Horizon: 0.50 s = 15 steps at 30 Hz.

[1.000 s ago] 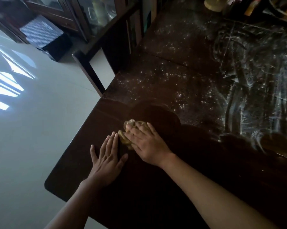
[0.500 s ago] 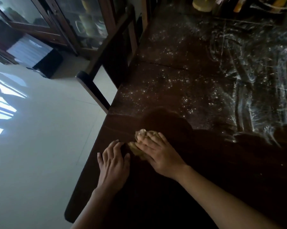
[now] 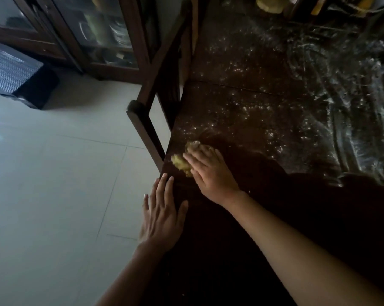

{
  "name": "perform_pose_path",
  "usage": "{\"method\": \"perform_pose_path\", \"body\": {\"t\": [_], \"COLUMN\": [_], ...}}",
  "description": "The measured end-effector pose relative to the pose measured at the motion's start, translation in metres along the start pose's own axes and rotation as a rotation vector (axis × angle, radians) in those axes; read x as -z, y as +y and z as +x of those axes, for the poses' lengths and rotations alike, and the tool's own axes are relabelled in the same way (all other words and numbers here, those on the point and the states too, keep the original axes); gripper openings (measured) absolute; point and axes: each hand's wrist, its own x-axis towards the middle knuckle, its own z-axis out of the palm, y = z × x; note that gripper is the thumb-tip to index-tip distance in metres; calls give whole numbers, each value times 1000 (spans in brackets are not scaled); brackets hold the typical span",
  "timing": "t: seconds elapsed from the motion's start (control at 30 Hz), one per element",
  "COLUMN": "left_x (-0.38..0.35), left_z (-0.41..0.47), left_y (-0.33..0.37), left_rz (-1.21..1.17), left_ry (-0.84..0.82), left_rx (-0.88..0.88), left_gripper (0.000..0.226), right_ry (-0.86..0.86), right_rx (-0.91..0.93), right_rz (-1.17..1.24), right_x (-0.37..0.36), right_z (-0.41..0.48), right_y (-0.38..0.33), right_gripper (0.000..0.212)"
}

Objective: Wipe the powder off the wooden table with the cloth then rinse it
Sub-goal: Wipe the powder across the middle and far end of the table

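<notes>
- Right grip (image 3: 211,171) lies flat on the cloth (image 3: 181,162), fingers straight, pressing it onto the counter (image 3: 297,195) close to the left edge.
- Left grip (image 3: 162,217) is spread flat and holds nothing. Its fingertips are at the counter edge near the cloth; we can't tell whether it touches.
- Done, by our judgement: the near strip around both grips looks dark and free of powder.
- Left: specks (image 3: 242,111) just beyond the cloth and heavy smears (image 3: 345,107) to the far right. Most of the wiping is ahead.
- Rinse not started; no sink in view.
- Near counter sits in deep shadow, so fine powder could hide there.
- Cloth is mostly under the fingers.
- Items at the far edge are cut off and dim; we can't name them.
</notes>
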Motion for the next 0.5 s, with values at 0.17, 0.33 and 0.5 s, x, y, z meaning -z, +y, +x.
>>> {"method": "perform_pose_path", "body": {"t": [0.17,0.33,0.5], "left_x": [-2,0,-3], "left_z": [0,0,0], "left_y": [1,0,-1], "left_rz": [-7,20,38], "left_ry": [40,18,33], "left_rx": [-20,-35,-40], "left_gripper": [73,70,69], "right_ry": [-159,152,251], "right_rx": [161,-296,-303], "right_rz": [-46,112,149], "right_x": [27,19,5], "right_z": [-30,62,140], "right_y": [26,37,29], "right_gripper": [53,56,44]}}
